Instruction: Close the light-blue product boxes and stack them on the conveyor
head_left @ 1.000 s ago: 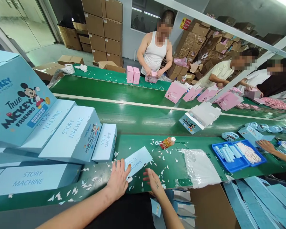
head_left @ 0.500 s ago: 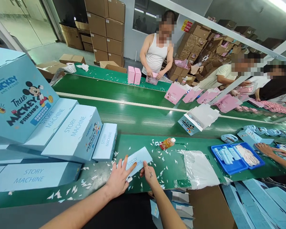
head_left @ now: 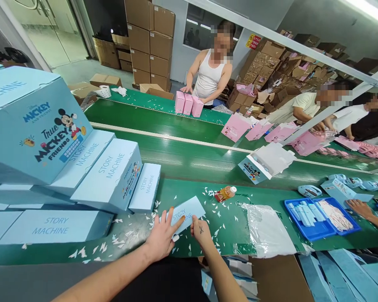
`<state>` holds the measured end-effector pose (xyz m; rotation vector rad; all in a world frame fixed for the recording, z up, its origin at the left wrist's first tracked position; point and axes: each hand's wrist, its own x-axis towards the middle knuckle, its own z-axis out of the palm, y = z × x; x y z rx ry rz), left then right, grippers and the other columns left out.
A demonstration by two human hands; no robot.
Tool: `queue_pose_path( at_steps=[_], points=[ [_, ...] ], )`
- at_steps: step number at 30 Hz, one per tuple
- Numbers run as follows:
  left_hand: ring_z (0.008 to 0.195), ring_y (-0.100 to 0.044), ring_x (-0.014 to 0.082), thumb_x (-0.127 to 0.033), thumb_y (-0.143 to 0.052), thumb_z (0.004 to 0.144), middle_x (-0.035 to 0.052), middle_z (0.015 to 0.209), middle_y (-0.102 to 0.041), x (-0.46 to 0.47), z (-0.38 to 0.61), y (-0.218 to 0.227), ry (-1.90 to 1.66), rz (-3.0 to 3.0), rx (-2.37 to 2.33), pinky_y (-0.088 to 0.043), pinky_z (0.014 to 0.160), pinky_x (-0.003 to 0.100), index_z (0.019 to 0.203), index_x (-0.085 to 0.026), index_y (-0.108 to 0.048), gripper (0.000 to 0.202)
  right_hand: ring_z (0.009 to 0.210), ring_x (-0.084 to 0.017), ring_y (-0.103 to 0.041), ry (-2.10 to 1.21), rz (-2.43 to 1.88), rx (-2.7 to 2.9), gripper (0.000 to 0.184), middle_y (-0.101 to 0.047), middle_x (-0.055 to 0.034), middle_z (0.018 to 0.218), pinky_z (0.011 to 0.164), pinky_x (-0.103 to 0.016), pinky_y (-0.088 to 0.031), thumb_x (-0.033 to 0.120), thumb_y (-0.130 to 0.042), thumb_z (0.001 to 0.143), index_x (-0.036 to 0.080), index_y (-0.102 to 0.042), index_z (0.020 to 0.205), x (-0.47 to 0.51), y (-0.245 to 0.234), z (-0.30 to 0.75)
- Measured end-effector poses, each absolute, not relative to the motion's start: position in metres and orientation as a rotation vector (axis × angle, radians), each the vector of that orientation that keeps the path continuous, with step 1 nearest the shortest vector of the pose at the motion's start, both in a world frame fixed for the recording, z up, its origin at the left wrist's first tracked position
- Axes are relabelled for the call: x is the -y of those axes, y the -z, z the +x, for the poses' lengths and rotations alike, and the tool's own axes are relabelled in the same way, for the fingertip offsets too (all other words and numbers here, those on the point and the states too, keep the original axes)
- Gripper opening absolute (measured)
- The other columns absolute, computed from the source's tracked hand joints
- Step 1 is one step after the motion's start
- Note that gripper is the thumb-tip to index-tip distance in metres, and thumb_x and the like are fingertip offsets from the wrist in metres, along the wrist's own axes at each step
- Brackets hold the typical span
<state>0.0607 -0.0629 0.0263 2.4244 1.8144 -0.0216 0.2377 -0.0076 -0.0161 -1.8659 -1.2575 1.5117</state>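
Note:
A flat light-blue "STORY MACHINE" carton blank (head_left: 189, 211) lies on the green table (head_left: 227, 222) in front of me. My left hand (head_left: 161, 237) presses flat on its near left end, fingers spread over the print. Beside it, my right hand (head_left: 200, 230) rests on the blank's near right edge with fingertips touching the card. Neither hand lifts it. Assembled blue Mickey boxes (head_left: 110, 174) lean in a row just left of my hands.
White paper scraps litter the table. A small bottle (head_left: 225, 193) lies beyond the blank, a clear plastic bag (head_left: 267, 230) to its right. A blue tray (head_left: 321, 214) stands at right near another person's hand (head_left: 360, 207). People across the conveyor handle pink boxes (head_left: 187, 103).
My hands stayed on the blank, the left fingers sliding further over it. The view shifted right. The person opposite set a third pink box beside the other two.

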Motion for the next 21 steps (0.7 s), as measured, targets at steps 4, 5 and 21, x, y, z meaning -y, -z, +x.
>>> queue_pose_path(
  at_steps=[4,5,21],
  points=[
    [0.127,-0.034,0.0456,-0.036,-0.066,0.070,0.0216,0.151,-0.024,0.065,0.061,-0.026,-0.010,2.407,-1.826,-0.026,0.097,0.060,0.148,-0.037,-0.017,0.093,0.048,-0.014,-0.049,-1.512,-1.797,1.364,0.069,-0.052,-0.0014,0.051,0.054,-0.027,-0.039,0.082,-0.034,0.077,0.018,-0.052,0.058,0.013,0.015,0.245],
    [0.127,-0.034,0.0449,-0.036,-0.065,0.071,0.0214,0.151,-0.024,0.065,0.062,-0.026,-0.019,2.401,-1.838,-0.027,0.097,0.059,0.148,-0.037,-0.017,0.091,0.050,-0.014,-0.049,-1.531,-1.757,1.388,0.070,-0.052,-0.0011,0.053,0.056,-0.027,-0.039,0.083,-0.033,0.077,0.018,-0.052,0.060,0.019,0.015,0.246],
    [0.129,-0.033,0.0386,-0.029,-0.063,0.064,0.0141,0.156,-0.014,0.061,0.037,-0.032,-0.094,2.304,-1.626,-0.029,0.102,0.050,0.149,-0.036,-0.014,0.098,0.046,-0.013,-0.047,-1.725,-1.545,1.542,0.079,-0.047,-0.0028,0.043,0.058,-0.028,-0.040,0.080,-0.019,0.084,0.018,-0.051,0.047,0.067,0.028,0.186]
  ],
)
